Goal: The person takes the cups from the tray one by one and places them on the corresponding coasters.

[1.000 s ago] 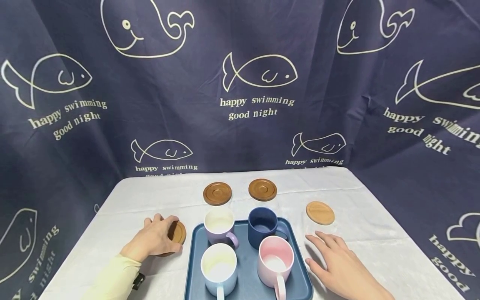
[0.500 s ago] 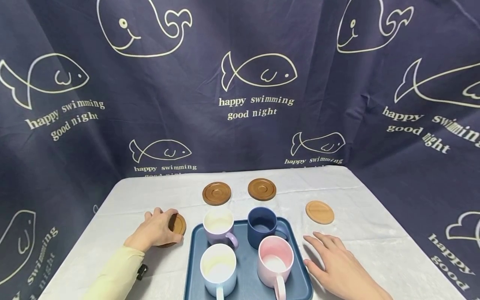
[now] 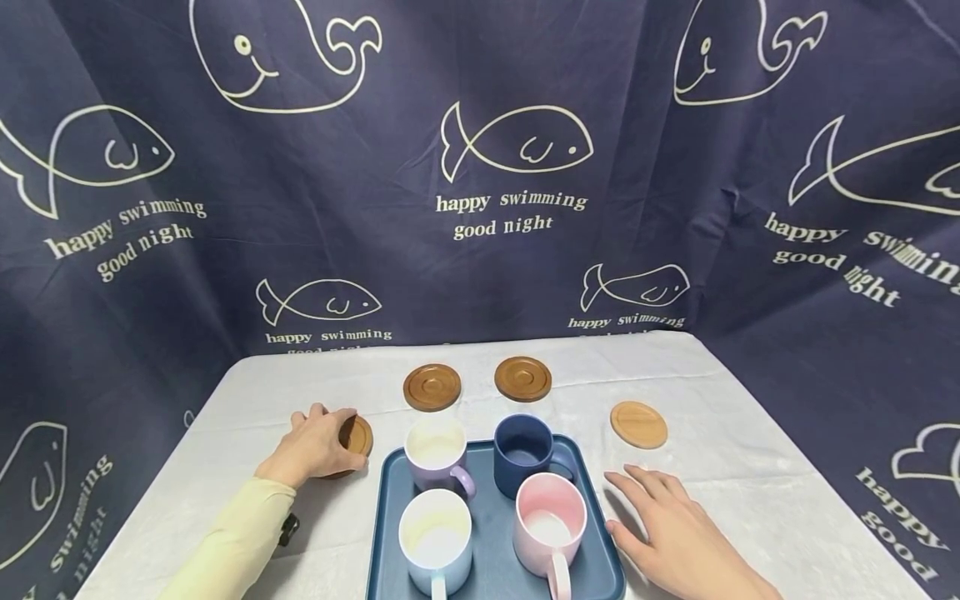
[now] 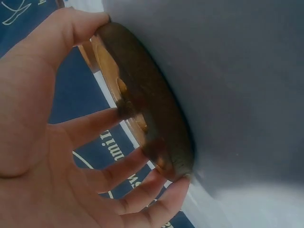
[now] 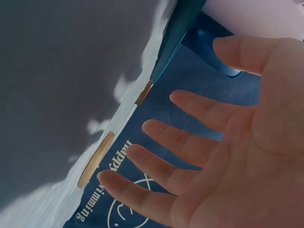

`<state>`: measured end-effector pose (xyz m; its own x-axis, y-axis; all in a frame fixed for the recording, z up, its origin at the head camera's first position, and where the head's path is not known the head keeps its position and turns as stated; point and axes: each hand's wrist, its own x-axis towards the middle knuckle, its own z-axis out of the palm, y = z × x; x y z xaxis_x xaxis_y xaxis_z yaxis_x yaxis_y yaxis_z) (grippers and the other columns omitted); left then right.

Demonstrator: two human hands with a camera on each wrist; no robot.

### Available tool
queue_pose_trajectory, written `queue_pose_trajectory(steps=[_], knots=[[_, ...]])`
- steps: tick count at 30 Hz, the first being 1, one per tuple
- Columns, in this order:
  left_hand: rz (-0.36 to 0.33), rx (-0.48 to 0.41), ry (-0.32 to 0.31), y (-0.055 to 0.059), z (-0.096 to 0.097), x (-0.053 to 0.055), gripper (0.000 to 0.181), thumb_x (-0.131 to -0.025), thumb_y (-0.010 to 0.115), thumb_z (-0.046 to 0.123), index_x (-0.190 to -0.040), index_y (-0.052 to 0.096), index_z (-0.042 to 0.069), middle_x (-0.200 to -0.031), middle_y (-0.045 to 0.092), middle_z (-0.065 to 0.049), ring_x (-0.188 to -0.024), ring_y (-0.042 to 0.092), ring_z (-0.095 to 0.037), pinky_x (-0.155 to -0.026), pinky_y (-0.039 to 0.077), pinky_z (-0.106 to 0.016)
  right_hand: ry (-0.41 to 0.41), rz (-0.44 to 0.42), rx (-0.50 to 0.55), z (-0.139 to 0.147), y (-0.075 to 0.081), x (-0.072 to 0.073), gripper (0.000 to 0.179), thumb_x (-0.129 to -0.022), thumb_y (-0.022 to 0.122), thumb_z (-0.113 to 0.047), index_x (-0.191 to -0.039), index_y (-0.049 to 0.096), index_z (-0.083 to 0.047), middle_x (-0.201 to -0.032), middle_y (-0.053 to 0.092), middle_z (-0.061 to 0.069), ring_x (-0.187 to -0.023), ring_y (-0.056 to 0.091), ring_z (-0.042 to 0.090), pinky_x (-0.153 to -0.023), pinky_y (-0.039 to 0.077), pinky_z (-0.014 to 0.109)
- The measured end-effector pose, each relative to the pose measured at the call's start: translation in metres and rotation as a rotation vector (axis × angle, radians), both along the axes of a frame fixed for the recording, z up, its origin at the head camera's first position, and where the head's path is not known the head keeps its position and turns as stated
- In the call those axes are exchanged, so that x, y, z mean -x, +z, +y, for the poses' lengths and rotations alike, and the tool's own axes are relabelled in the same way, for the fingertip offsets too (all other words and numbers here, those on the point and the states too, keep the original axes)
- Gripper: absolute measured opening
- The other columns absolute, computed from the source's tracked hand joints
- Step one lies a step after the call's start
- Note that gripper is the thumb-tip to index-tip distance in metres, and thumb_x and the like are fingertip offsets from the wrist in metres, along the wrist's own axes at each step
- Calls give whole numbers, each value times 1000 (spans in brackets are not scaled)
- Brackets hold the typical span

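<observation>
My left hand [image 3: 313, 446] spans a round wooden coaster [image 3: 358, 435] on the table, left of the tray. In the left wrist view the thumb sits at one edge of the coaster [image 4: 147, 95] and the fingers curl to its top and opposite edge. The hand hides part of it in the head view. My right hand [image 3: 671, 529] lies relaxed beside the tray's right side, fingers spread and holding nothing; the right wrist view shows its bare palm [image 5: 228, 156]. The blue tray [image 3: 491, 575] carries a purple mug [image 3: 437, 467], a navy mug [image 3: 517, 471], a light blue mug [image 3: 438, 546] and a pink mug [image 3: 546, 542].
Two dark wooden coasters, a left one [image 3: 432, 387] and a right one [image 3: 522, 379], lie behind the tray. A lighter wooden coaster [image 3: 639, 425] lies at the right. White cloth covers the table [image 3: 712, 400]; a navy printed curtain [image 3: 480, 275] hangs close behind.
My left hand and the coaster have shifted slightly away from me, with the forearm reaching further in. The right hand, tray and mugs show no clear movement.
</observation>
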<state>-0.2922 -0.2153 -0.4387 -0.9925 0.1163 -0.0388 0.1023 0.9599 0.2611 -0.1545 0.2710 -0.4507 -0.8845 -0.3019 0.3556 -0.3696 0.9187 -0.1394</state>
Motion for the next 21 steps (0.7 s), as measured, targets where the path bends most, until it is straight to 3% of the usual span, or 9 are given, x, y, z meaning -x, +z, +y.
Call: queue_pose_trajectory(steps=[21], knots=[[-3,-19,5,5,4,38,94,-68,86,47,-148,56,8,-121,54,-29,-100,43,-44,-74,51,-59,9,14,-1,0,-1,0,53,-86,80,-38,-132,68,-15,-131,66,7,-120,60,34,-94,52,57]])
